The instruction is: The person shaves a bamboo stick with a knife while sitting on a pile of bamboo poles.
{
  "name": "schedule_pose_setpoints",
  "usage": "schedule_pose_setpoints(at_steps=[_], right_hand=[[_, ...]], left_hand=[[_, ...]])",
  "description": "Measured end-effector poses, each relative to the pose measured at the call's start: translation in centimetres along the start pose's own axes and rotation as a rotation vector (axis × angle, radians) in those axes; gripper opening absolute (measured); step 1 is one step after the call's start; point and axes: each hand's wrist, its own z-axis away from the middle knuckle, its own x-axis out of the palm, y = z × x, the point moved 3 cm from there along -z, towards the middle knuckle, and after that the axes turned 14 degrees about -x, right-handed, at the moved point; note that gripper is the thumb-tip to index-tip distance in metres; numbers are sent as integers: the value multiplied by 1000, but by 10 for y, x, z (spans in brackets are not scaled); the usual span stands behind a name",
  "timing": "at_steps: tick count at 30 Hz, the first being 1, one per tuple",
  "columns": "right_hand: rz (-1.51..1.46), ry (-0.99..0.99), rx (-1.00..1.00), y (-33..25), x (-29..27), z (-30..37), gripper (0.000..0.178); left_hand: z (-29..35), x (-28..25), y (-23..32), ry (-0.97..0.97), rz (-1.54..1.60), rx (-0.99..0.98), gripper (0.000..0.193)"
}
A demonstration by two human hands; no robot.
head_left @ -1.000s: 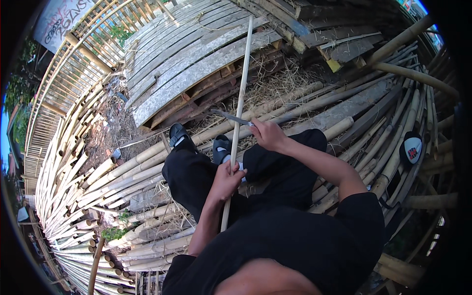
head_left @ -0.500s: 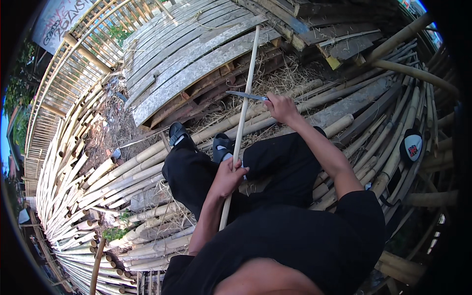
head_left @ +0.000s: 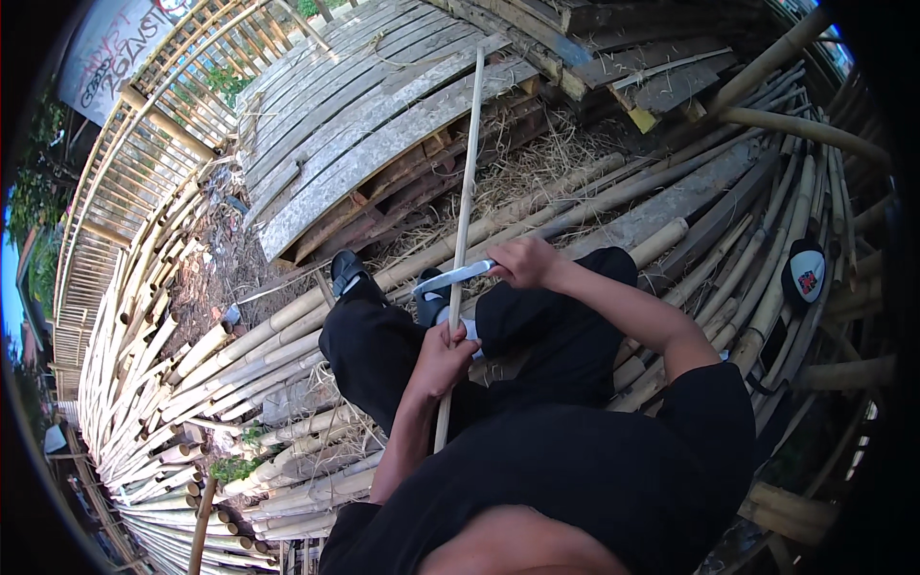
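Observation:
A long, pale bamboo strip [head_left: 470,172] slants from my lap up toward the wooden platform. My left hand [head_left: 446,358] is closed around its lower part, above my thighs. In my right hand [head_left: 525,262] is a knife [head_left: 454,277], gripped by its handle, which my fingers mostly hide. Its blade lies across the strip, a little above my left hand, with the tip pointing left. The strip's lower end goes out of sight against my dark shirt.
Bamboo poles [head_left: 287,311] lie in layers under and around my legs. Ahead stands a slatted wooden platform [head_left: 364,105], with dry straw [head_left: 537,163] beside it. A bamboo fence [head_left: 182,115] runs along the left. A black-and-white cap [head_left: 805,273] rests on poles at the right.
My right hand has drawn the knife down along the strip toward my left hand. The strip's far end has shifted slightly left. My left hand keeps its grip.

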Motion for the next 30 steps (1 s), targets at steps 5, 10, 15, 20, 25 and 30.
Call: schedule_pose_setpoints(at_steps=[5,10,15,20,25,30], right_hand=[[52,153,537,35,-13,-5,29],[171,6,284,33,0,5,25],[117,244,474,26,-6,-7,27],[370,63,592,97,-31,12,29],[366,220,652,90,-81,-19,29],[9,111,380,-2,-29,-7,29]], left_hand=[[-5,3,10,-15,-7,11,29],[-3,-4,-9,28,4,24,29],[-7,2,5,-24,-25,-10,28],[3,3,-3,-39,-44,-67,29],[10,-8,-4,-42,20,-48,31],[8,-2,6,-109,166,-84,34]])
